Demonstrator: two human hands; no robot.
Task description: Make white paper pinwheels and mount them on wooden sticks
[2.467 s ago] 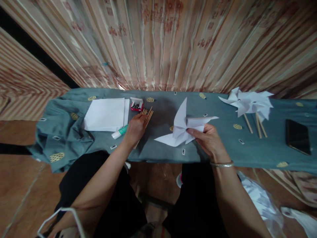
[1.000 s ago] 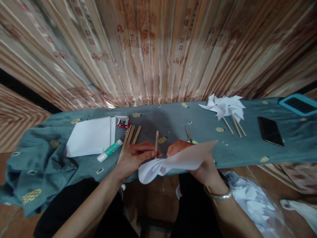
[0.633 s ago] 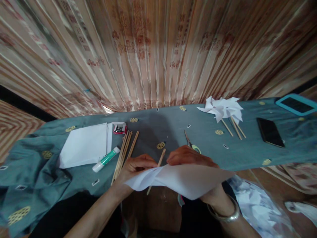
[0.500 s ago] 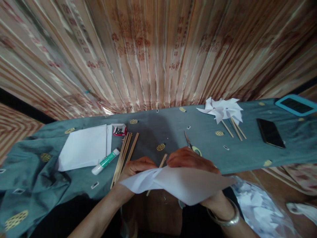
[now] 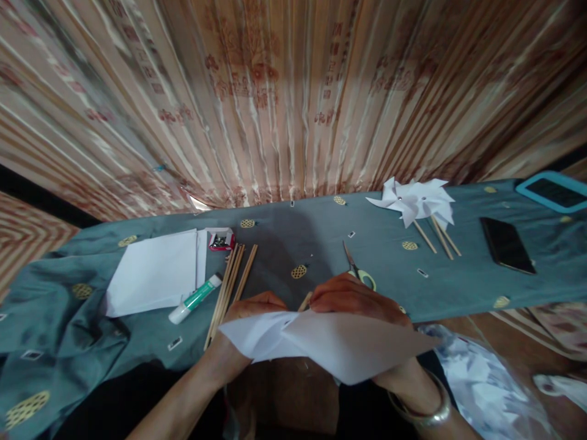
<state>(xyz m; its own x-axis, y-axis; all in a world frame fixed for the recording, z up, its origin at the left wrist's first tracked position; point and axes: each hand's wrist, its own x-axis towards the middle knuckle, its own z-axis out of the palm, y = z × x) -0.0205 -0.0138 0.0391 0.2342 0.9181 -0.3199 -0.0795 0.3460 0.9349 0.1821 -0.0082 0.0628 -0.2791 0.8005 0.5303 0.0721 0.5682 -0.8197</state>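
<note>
A folded white paper pinwheel [image 5: 330, 345] lies flat across both my hands at the near edge of the table. My left hand [image 5: 250, 308] grips it together with a wooden stick [image 5: 304, 300], whose tip pokes up behind the paper. My right hand [image 5: 355, 296] presses on the paper's middle from above; a silver bangle [image 5: 424, 415] sits on that wrist. Most of the stick is hidden under the paper.
On the teal cloth [image 5: 458, 278]: a bundle of sticks [image 5: 232, 284], a glue stick [image 5: 195, 299], white sheets [image 5: 153, 272], a small pin box [image 5: 221, 239], scissors [image 5: 358, 269], finished pinwheels [image 5: 419, 201], a black phone [image 5: 507, 244] and a blue-cased device [image 5: 553, 190]. Paper scraps in a bag [image 5: 477, 385] lie bottom right.
My left hand took one stick from the bundle and brought it to the pinwheel. Both hands drew the pinwheel to the table's near edge and laid it flat over the stick.
</note>
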